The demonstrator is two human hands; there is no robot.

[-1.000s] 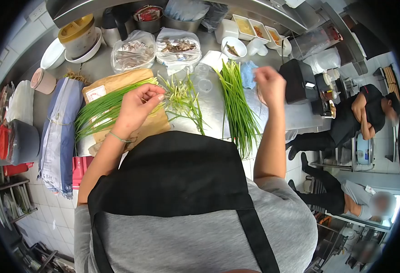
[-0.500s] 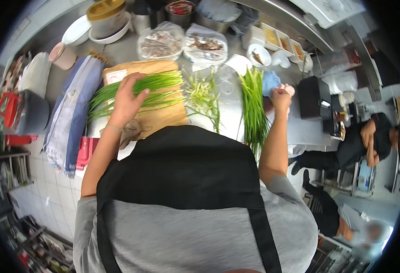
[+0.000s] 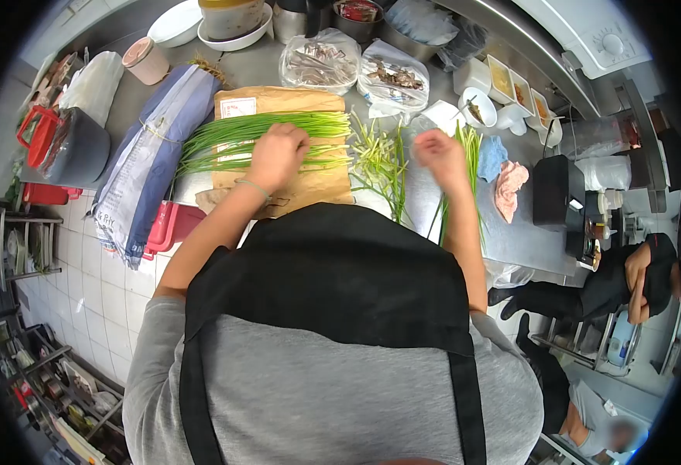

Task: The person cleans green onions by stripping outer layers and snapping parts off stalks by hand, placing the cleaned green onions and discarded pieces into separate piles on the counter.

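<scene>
Long garlic chives (image 3: 224,132) lie in a spread bundle, pale ends to the right, on a sheet of brown paper (image 3: 329,182). My left hand (image 3: 277,159) rests over this bundle with its fingers curled down at the stalks; the fingertips are partly hidden. To its right is a loose heap of pale trimmed bits and thin leaves (image 3: 379,159). My right hand (image 3: 441,159) is above the table beside a second bunch of garlic chives (image 3: 471,159), its forearm covering part of it. Its fingers are bent in and blurred, so anything between them is hidden.
A blue cloth (image 3: 493,157) and a pink cloth (image 3: 510,190) lie right of the second bunch, near a black box (image 3: 551,190). A rolled blue-white sack (image 3: 151,147) is at left. Two bagged bowls (image 3: 321,62) stand behind. Two other people are at right.
My right hand has moved left from the pink cloth, across the second bunch. My left hand has gone from spread to curled and slid right along the chives. The view has shifted.
</scene>
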